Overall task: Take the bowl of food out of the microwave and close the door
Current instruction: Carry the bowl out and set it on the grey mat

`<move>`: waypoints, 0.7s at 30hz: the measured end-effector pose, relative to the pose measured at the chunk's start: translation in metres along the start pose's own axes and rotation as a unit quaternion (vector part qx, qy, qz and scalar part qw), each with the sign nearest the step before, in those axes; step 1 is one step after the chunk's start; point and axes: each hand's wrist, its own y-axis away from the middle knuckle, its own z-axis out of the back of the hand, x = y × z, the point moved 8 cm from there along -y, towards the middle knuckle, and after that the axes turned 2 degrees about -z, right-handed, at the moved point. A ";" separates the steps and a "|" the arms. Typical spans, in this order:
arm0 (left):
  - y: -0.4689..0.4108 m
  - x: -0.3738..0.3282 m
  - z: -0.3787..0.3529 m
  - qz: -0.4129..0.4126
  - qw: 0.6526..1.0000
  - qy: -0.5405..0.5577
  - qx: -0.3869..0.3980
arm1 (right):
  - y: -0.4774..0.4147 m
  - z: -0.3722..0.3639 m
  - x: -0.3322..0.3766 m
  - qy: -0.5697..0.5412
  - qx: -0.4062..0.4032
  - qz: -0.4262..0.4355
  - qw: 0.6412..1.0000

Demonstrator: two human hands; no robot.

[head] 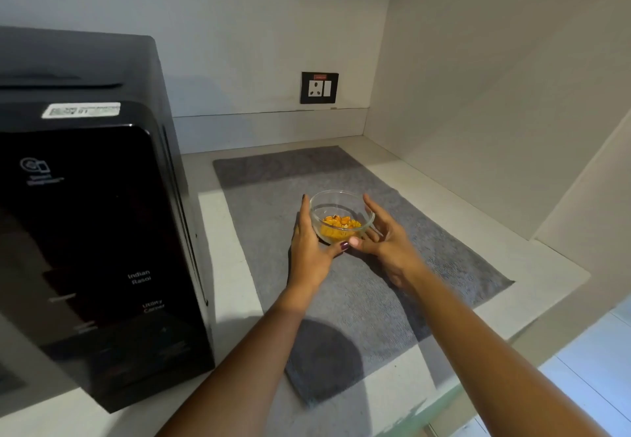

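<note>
Clear glass bowl upright on grey mat, yellow-orange food inside, right of black microwave

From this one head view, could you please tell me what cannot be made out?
- Microwave door: cut off by the left edge, so open or shut cannot be told.
- Bowl base: hidden by the left hand and right hand, so resting on the mat or lifted is unclear.
- White sticker text: too small and blurred.
- Food: too small to identify.
</note>
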 end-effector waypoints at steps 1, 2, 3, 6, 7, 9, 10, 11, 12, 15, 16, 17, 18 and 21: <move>0.003 -0.001 0.001 0.002 1.000 0.015 0.000 | 0.005 0.000 0.000 -0.035 -0.018 -0.009 0.999; 0.007 -0.002 0.002 0.006 1.000 0.027 -0.001 | 0.011 -0.001 0.000 -0.063 -0.039 -0.011 0.997; 0.010 -0.003 0.002 0.009 0.999 0.031 -0.005 | 0.018 -0.001 0.002 -0.064 -0.065 -0.004 0.996; 0.025 -0.016 0.007 -0.008 0.999 -0.012 -0.033 | 0.047 0.001 0.019 0.096 -0.170 0.049 0.980; 0.031 -0.024 0.008 -0.023 0.998 -0.030 -0.042 | 0.057 0.001 0.024 0.144 -0.200 0.065 0.967; 0.046 -0.041 0.010 -0.058 0.996 -0.050 -0.051 | 0.081 -0.005 0.033 0.194 -0.232 0.091 0.949; 0.053 -0.049 0.012 -0.075 0.994 -0.057 -0.054 | 0.091 -0.008 0.037 0.214 -0.241 0.103 0.941; 0.062 -0.058 0.015 -0.091 0.992 -0.065 -0.055 | 0.104 -0.013 0.043 0.233 -0.248 0.117 0.933; 0.069 -0.064 0.018 -0.103 0.990 -0.072 -0.057 | 0.114 -0.018 0.048 0.251 -0.256 0.134 0.924; 0.099 -0.087 0.033 -0.120 0.987 -0.082 -0.064 | 0.154 -0.032 0.068 0.279 -0.270 0.186 0.903; 0.108 -0.093 0.038 -0.125 0.986 -0.085 -0.066 | 0.166 -0.036 0.073 0.284 -0.270 0.201 0.898; 0.117 -0.101 0.045 -0.127 0.986 -0.087 -0.069 | 0.177 -0.041 0.078 0.289 -0.266 0.214 0.894; 0.125 -0.105 0.049 -0.126 0.986 -0.088 -0.071 | 0.186 -0.045 0.080 0.294 -0.264 0.222 0.892; 0.150 -0.120 0.067 -0.115 0.988 -0.081 -0.068 | 0.211 -0.061 0.090 0.297 -0.256 0.237 0.889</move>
